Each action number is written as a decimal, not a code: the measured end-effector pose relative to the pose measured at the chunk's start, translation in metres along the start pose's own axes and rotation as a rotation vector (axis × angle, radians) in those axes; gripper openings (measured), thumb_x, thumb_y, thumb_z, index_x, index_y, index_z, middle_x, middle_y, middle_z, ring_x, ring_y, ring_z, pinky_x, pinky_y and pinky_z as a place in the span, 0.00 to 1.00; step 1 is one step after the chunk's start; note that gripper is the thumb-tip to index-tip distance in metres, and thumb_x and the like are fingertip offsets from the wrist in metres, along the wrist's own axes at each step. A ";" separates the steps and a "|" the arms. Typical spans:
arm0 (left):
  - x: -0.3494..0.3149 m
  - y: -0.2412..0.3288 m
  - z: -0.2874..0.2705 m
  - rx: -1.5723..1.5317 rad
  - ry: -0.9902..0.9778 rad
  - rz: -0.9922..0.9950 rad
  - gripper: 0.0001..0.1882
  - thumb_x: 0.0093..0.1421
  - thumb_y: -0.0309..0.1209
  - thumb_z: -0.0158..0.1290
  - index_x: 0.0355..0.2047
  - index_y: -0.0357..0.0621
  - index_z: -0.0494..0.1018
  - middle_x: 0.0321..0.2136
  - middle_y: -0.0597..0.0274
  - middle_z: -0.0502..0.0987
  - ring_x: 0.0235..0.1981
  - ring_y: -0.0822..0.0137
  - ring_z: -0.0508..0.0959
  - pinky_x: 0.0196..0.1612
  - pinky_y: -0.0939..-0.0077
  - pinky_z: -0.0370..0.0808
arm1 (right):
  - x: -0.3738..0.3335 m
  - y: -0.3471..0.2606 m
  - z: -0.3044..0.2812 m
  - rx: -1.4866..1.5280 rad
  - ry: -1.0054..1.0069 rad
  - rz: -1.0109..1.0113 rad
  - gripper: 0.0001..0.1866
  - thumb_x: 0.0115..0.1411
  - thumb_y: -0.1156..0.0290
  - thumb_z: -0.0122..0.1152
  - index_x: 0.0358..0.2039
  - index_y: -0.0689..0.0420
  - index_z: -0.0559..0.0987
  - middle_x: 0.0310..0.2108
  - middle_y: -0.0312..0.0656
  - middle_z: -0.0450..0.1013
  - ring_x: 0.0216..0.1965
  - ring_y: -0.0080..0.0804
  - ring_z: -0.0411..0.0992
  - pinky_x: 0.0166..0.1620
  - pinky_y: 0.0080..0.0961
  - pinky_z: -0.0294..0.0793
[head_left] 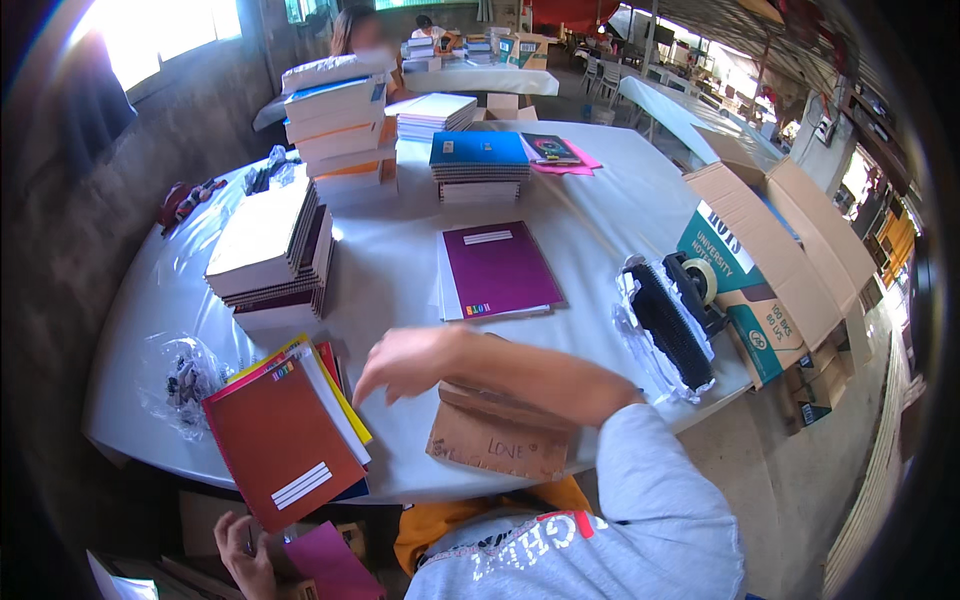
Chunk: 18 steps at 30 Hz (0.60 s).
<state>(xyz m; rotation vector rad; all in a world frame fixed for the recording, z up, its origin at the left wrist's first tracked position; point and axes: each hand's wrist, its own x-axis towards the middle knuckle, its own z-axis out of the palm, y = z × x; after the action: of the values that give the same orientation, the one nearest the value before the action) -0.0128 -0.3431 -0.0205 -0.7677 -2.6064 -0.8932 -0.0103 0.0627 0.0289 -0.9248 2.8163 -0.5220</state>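
I look down on the right hand (415, 360), which reaches across from the right above the table (385, 250), blurred, with its fingers loosely bent and nothing visible in them. Its fingertips are just beside a brown notebook (285, 430) that lies slanted on top of a small pile, a yellow cover (358, 427) peeping out beneath; its lower end juts past the table edge. Below that end is the left hand (245, 555), fingers curled and apart (I cannot tell from here whether it grips anything). A pink cover (335, 565) is next to it.

Under the right forearm lies a piece of cardboard (490, 440) with handwriting on it. Left of the brown notebook sits a clear plastic bag (180, 385). Farther out I see a purple notebook (505, 265), a pile of spiral notebooks (265, 240) to its left, and a blue-topped pile (480, 150) behind it. On the right, a tape dispenser (697, 285) stands between black binding strips (665, 325) and an open carton (760, 270). A tall stack of books (335, 130) partly hides another person (358, 35).
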 end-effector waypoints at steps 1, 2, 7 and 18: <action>0.002 0.008 0.006 -0.001 -0.010 -0.010 0.13 0.48 0.22 0.59 0.36 0.41 0.75 0.41 0.53 0.72 0.45 0.55 0.71 0.49 0.64 0.67 | -0.020 0.009 -0.007 0.066 0.107 0.038 0.20 0.53 0.70 0.60 0.49 0.46 0.75 0.42 0.44 0.74 0.40 0.40 0.73 0.45 0.33 0.72; 0.017 0.024 0.014 -0.081 0.114 -0.006 0.10 0.50 0.23 0.56 0.35 0.38 0.74 0.41 0.51 0.72 0.46 0.55 0.71 0.50 0.63 0.67 | -0.046 0.017 -0.022 0.234 0.176 0.099 0.21 0.53 0.72 0.60 0.50 0.46 0.74 0.42 0.45 0.74 0.40 0.38 0.74 0.46 0.32 0.72; 0.089 0.142 0.108 -0.901 0.171 0.070 0.13 0.52 0.21 0.51 0.38 0.30 0.74 0.40 0.48 0.74 0.45 0.60 0.74 0.49 0.71 0.69 | -0.158 0.103 -0.031 0.416 0.512 0.724 0.22 0.54 0.72 0.57 0.51 0.55 0.72 0.42 0.47 0.75 0.44 0.33 0.74 0.48 0.27 0.72; 0.225 0.173 0.378 -0.108 -0.788 0.125 0.40 0.53 0.57 0.51 0.57 0.41 0.60 0.60 0.51 0.57 0.60 0.49 0.57 0.58 0.53 0.58 | -0.236 0.247 0.092 0.659 0.903 1.453 0.21 0.57 0.59 0.59 0.45 0.62 0.73 0.30 0.44 0.73 0.27 0.28 0.70 0.26 0.23 0.67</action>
<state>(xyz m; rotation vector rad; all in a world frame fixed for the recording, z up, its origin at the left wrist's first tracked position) -0.1327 0.1002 -0.1336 -1.5531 -3.1093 -0.8086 0.0649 0.3627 -0.1425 1.6704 2.5268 -1.5431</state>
